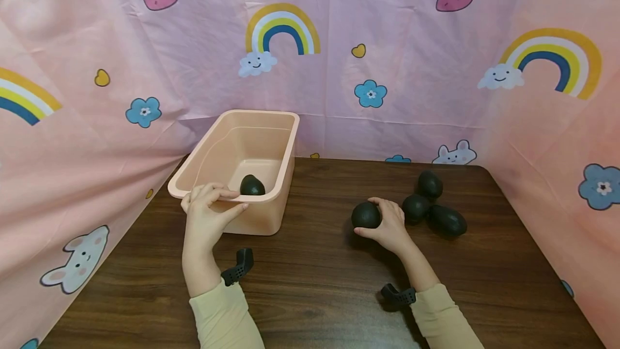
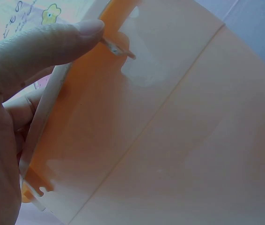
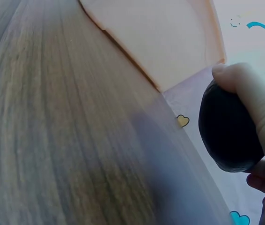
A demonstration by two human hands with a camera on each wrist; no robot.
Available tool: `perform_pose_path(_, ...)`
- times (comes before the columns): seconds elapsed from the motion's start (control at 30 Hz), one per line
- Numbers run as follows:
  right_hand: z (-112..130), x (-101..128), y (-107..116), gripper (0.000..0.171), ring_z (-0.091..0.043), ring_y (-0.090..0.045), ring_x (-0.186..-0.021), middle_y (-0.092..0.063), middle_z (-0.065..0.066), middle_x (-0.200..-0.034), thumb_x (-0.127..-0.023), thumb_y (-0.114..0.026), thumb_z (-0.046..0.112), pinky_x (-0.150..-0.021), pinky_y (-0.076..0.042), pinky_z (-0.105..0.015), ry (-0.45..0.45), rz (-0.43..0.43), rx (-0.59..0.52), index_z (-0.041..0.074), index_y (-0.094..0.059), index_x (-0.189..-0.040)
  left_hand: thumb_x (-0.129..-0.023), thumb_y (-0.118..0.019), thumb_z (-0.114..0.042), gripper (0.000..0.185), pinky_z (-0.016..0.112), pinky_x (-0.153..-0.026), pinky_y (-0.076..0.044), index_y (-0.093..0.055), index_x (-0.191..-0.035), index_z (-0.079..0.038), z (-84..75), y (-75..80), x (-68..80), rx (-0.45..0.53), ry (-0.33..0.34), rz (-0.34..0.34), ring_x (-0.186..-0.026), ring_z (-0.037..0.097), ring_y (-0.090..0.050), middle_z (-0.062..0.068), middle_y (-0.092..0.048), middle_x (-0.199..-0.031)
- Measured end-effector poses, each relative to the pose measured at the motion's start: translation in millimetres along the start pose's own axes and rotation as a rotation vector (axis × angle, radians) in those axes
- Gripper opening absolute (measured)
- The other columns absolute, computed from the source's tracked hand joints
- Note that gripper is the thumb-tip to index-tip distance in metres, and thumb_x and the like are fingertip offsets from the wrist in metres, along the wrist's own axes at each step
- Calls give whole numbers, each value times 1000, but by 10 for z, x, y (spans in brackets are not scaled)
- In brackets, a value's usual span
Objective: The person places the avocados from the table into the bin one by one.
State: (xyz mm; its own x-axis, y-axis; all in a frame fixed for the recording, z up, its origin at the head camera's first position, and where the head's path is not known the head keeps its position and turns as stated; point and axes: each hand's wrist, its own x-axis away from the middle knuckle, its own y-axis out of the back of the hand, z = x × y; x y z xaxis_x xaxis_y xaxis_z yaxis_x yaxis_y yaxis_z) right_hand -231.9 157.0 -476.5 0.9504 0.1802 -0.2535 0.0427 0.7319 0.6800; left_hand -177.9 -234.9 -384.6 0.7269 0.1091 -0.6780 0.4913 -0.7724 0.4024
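Observation:
A dark green avocado (image 1: pixel 366 215) is pinched between the thumb and fingers of my right hand (image 1: pixel 391 226), seen also as a dark avocado (image 3: pixel 228 129) in the right wrist view. My left hand (image 1: pixel 205 217) grips the near rim of a peach plastic bin (image 1: pixel 278 206), thumb outside and fingers over the edge. In the left wrist view the thumb (image 2: pixel 43 51) lies against the bin's wall (image 2: pixel 170 140). One avocado (image 1: pixel 252 185) lies inside the bin, partly hidden by the near rim. To the right of my right hand lie three avocados (image 1: pixel 446 221) close together.
The dark wooden table (image 1: pixel 319 284) carries everything. A pink printed cloth (image 1: pixel 334 79) hangs behind it and along both sides. Each wrist wears a black camera mount (image 1: pixel 238 266). The bin stands at the table's back left, near the cloth.

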Motion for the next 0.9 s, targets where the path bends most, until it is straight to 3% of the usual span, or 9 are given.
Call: perform_pose_path(0.9, 262, 2, 128, 86, -36, -27, -129, -48, -15, -132, -66, -86, 43, -106, -7, -57, 45, -19, -4, 10, -47, -134, -63, -89, -5, 27, 36, -97, -6, -75, -85, -7, -10, 2, 2, 7, 4, -1, -98, 15, -43, 2, -64, -88)
